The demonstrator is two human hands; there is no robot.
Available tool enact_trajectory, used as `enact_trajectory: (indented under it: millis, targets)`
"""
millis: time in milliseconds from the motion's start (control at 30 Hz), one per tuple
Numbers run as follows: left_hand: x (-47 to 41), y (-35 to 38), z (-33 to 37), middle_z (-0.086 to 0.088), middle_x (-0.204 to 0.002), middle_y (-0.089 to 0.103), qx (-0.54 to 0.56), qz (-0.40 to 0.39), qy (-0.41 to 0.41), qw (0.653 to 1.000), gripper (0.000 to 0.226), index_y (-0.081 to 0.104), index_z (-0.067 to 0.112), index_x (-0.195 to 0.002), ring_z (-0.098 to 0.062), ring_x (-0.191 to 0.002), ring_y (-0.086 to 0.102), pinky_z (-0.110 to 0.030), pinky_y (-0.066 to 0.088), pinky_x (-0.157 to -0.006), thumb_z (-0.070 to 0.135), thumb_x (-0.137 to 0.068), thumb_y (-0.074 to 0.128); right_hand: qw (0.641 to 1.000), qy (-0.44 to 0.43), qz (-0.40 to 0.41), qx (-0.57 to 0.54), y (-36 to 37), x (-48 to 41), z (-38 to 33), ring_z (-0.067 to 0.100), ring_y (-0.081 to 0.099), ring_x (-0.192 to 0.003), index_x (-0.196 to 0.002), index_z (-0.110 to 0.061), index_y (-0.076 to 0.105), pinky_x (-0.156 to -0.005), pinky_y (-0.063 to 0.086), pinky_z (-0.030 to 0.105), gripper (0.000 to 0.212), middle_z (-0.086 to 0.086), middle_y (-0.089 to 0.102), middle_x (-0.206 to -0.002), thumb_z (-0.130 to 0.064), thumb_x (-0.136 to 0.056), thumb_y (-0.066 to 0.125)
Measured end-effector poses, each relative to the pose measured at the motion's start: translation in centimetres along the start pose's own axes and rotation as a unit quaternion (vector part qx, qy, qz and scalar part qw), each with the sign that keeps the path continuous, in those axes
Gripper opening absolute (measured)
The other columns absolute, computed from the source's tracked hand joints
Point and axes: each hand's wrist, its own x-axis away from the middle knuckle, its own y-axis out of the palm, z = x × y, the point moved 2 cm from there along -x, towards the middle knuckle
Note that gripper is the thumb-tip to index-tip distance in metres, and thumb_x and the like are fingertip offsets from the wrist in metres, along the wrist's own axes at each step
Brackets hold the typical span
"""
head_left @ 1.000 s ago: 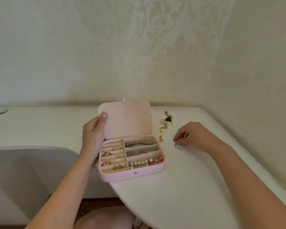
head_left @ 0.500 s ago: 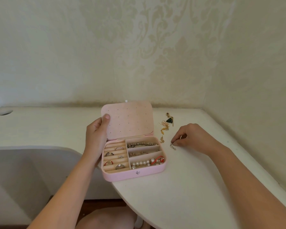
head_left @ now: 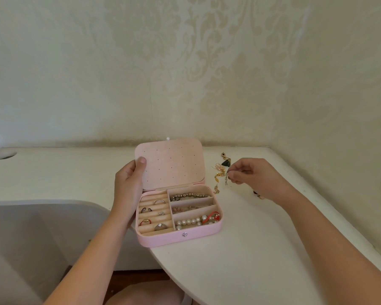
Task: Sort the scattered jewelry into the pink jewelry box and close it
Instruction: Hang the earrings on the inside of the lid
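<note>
Left hand (head_left: 128, 186) grips the pink jewelry box (head_left: 163, 238) by its lid (head_left: 174, 164), fingers hidden behind. Right hand (head_left: 254, 176) pinches a tiny, indistinct silvery piece (head_left: 226, 181).

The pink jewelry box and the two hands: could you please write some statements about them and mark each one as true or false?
1. The pink jewelry box stands open. True.
2. The left hand lies flat on the table. False: it holds the left edge of the lid.
3. The right hand pinches a small silvery piece. True.
4. The pearl bracelet lies on the table. False: it lies in the box's front right compartment.
5. Loose gold pieces lie on the table between the box and the right hand. True.
</note>
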Motion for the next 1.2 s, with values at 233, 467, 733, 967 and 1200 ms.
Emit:
enact_trajectory:
  millis: [233, 467, 733, 967, 1200]
  targets:
    - [0.1, 0.1, 0.5, 0.001, -0.101, 0.067, 0.000, 0.017, 0.043, 0.999, 0.031, 0.050, 0.037, -0.125, -0.014, -0.088, 0.066, -0.030, 0.053, -0.071, 0.023, -0.097, 0.050, 0.994, -0.071, -0.047, -0.062, 1.2, 0.4, -4.0, 0.006, 0.056, -0.062, -0.081, -0.011, 0.070, -0.063, 0.046, 0.016, 0.007, -0.007, 0.066, -0.066, -0.004, -0.081, 0.069]
    - [0.1, -0.1, 0.8, 0.008, -0.112, 0.063, 0.005, 0.006, 0.091, 0.996, 0.028, 0.064, 0.028, -0.111, -0.001, -0.088, 0.061, -0.029, 0.049, -0.080, 0.010, -0.095, 0.050, 0.980, -0.107, -0.155, -0.058, 4.0, -1.4, -8.4, 0.009, 0.058, -0.057, -0.080, -0.006, 0.069, -0.058, 0.048, 0.015, 0.007, 0.000, 0.064, -0.062, 0.001, -0.079, 0.069]
    - [-0.4, -0.3, 0.4, -0.002, -0.105, 0.067, 0.068, -0.020, 0.096, 0.993, 0.018, 0.072, 0.019, -0.093, -0.018, -0.102, 0.062, -0.029, 0.046, -0.082, 0.023, -0.087, 0.056, 0.968, -0.172, -0.177, 0.050, 9.4, -6.0, -11.4, 0.008, 0.058, -0.058, -0.080, -0.005, 0.072, -0.061, 0.050, 0.021, 0.006, 0.009, 0.068, -0.069, -0.009, -0.077, 0.075]
    - [-0.3, -0.4, 0.5, 0.003, -0.109, 0.067, 0.044, -0.016, 0.100, 0.994, 0.021, 0.068, 0.024, -0.102, -0.014, -0.108, 0.060, -0.041, 0.047, -0.096, 0.032, -0.085, 0.058, 0.963, -0.189, -0.194, -0.009, 10.7, -8.0, -11.3, 0.004, 0.060, -0.061, -0.084, -0.004, 0.071, -0.063, 0.048, 0.013, 0.004, -0.012, 0.068, -0.065, -0.002, -0.083, 0.067]
    - [-0.1, -0.5, 0.6, 0.000, -0.098, 0.069, 0.042, -0.016, 0.093, 0.995, 0.021, 0.069, 0.021, -0.095, -0.013, -0.095, 0.063, -0.032, 0.050, -0.087, 0.035, -0.081, 0.062, 0.955, -0.219, -0.197, 0.026, 10.5, -8.4, -10.7, 0.004, 0.053, -0.063, -0.085, -0.009, 0.070, -0.062, 0.042, 0.016, 0.003, -0.004, 0.061, -0.068, -0.008, -0.084, 0.067]
